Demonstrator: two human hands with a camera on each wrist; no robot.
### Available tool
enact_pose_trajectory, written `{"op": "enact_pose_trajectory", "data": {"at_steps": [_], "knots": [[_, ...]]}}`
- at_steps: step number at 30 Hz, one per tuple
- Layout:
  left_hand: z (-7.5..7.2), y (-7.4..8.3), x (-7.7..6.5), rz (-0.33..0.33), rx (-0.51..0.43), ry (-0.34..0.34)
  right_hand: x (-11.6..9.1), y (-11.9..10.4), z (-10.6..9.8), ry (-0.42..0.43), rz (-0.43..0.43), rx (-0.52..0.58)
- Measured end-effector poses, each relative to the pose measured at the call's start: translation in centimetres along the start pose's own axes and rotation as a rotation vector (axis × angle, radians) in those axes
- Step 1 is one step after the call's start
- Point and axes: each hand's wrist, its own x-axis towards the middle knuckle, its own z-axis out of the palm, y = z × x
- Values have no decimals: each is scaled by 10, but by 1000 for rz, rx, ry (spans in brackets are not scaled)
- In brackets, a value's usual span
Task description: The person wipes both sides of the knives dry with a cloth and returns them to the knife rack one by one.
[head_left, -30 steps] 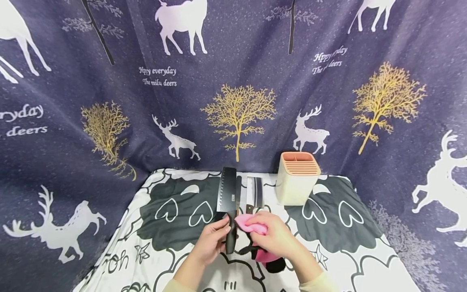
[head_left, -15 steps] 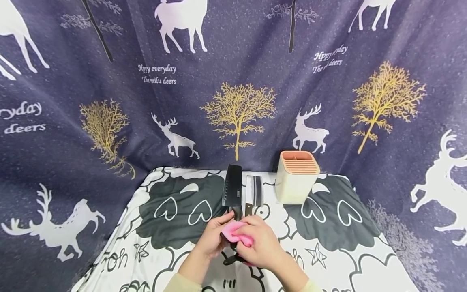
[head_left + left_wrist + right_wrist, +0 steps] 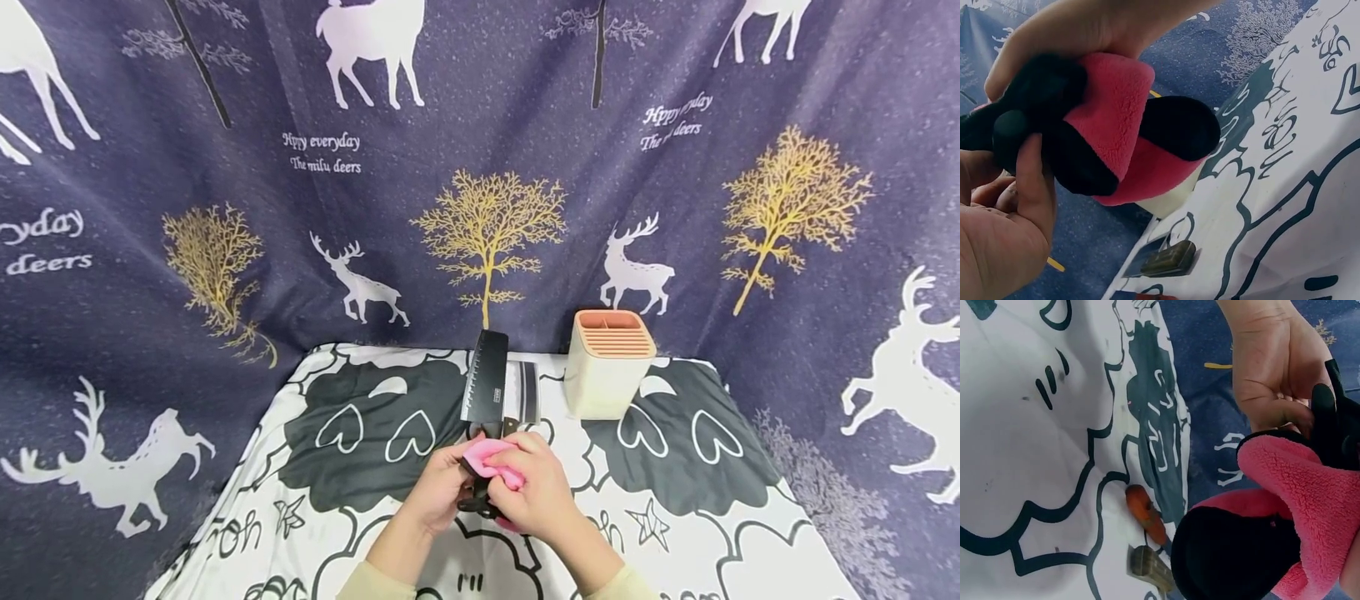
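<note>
A black-bladed cleaver (image 3: 487,379) is held over the cloth-covered surface, its blade pointing away from me. My left hand (image 3: 438,492) grips it near the handle. My right hand (image 3: 536,487) pinches a pink and black cloth (image 3: 487,458) against that handle, which is mostly hidden. In the left wrist view, the cloth (image 3: 1113,106) hangs in folds beside the fingers. Behind the held cleaver lies a second cleaver (image 3: 529,392) with a shiny blade and a brown handle (image 3: 1150,565). An orange-brown handle (image 3: 1145,514) lies beside it; its blade is out of sight.
A cream knife block (image 3: 609,387) with an orange slotted top stands at the back right. The surface wears a black-and-white patterned sheet (image 3: 300,542). A dark blue curtain (image 3: 480,125) with deer and trees hangs at the back and sides.
The cloth has moved left from beside the bare handle onto it, carried by my right hand. The held cleaver has shifted right, now overlapping the second cleaver's edge.
</note>
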Motion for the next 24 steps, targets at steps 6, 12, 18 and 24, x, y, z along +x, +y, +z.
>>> {"op": "enact_pose_trajectory", "data": {"at_steps": [6, 12, 18, 24], "knots": [[0, 1, -3, 57, 12, -90, 2, 1, 0, 38, 2, -16], [1, 5, -9, -37, 29, -83, 6, 8, -1, 57, -1, -39], [3, 5, -12, -73, 13, -128, 5, 13, -4, 8, 66, -91], [4, 1, -15, -82, 31, -112, 2, 14, -4, -54, 107, -165]]}}
